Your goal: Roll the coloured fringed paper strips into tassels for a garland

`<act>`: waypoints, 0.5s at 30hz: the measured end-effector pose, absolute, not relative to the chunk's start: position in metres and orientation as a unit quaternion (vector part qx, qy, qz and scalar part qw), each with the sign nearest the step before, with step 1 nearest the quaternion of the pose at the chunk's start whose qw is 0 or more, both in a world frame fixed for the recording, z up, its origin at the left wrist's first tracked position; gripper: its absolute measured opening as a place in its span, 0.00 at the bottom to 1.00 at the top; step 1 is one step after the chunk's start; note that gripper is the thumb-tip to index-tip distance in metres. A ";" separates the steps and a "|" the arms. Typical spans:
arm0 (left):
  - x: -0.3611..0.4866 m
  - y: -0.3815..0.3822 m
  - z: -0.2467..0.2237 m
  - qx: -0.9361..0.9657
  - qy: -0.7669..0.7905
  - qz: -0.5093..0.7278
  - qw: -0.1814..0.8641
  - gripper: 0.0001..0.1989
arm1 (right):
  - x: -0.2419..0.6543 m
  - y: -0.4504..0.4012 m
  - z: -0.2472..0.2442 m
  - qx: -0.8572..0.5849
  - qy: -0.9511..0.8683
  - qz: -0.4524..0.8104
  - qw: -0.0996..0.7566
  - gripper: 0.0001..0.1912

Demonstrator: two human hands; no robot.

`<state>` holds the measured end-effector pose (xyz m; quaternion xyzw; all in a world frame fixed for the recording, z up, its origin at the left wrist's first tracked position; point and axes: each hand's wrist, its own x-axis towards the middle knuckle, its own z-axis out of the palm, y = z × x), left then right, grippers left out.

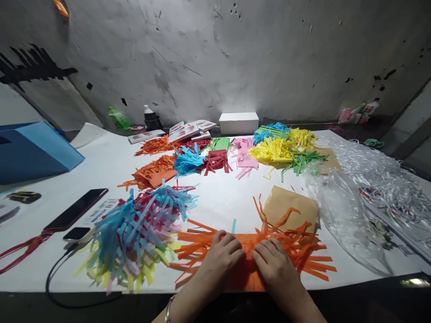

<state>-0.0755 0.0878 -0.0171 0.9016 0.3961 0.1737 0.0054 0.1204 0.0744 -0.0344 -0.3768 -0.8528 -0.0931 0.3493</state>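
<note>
Though the multicoloured tassel bunch (134,229) looks finished, orange fringed paper (247,280) seems incomplete under my curled hands (221,256), pinch unclear.

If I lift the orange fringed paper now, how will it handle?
The orange paper is probably floppy, since its long strips splay and bend in several directions. It looks thin, so likely light for its spread. Some strips overlap the flat brown piece, so they might drag across it.

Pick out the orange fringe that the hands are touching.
The orange fringe nearest the person, under the left hand and right hand; the other orange fringes lie farther back and left, untouched.
</note>
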 end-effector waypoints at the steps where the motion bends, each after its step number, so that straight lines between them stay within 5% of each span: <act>1: -0.080 0.086 -0.022 0.901 0.391 0.187 0.007 0.04 | 0.123 0.073 -0.037 -0.372 -0.854 -0.096 0.352 0.16; 8: -0.096 0.075 -0.026 0.863 0.465 0.193 0.053 0.07 | 0.131 0.076 -0.047 -0.434 -0.820 -0.083 0.364 0.17; 15: -0.082 0.080 -0.001 0.782 0.610 0.097 0.086 0.12 | 0.122 0.102 -0.044 -0.506 -0.805 -0.112 0.288 0.13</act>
